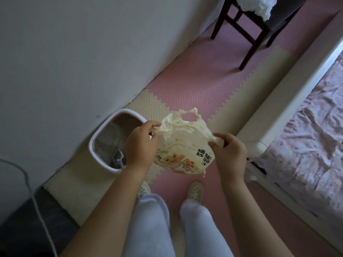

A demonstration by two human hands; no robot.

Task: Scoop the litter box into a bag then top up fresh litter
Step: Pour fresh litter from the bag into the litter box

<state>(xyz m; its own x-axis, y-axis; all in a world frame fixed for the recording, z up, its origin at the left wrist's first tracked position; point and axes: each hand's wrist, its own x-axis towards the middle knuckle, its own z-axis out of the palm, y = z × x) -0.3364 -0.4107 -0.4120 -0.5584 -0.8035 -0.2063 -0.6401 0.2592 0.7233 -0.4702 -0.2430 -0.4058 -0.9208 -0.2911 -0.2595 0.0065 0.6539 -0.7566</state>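
The left forearm (115, 201) and the right forearm (243, 204), both bare, reach forward and up from the bottom edge, leaning slightly toward each other. The left hand (142, 145) shows its back, with fingers and thumb curled to pinch the stretched upper left edge of the litter bag (185, 145). The right hand (230, 153) is at about the same height, well apart from the left, its fingers curled round the bag's bunched upper right edge.

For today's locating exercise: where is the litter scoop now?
Head view, left of centre: the litter scoop sits inside the litter box, at its near end, beside the left hand.
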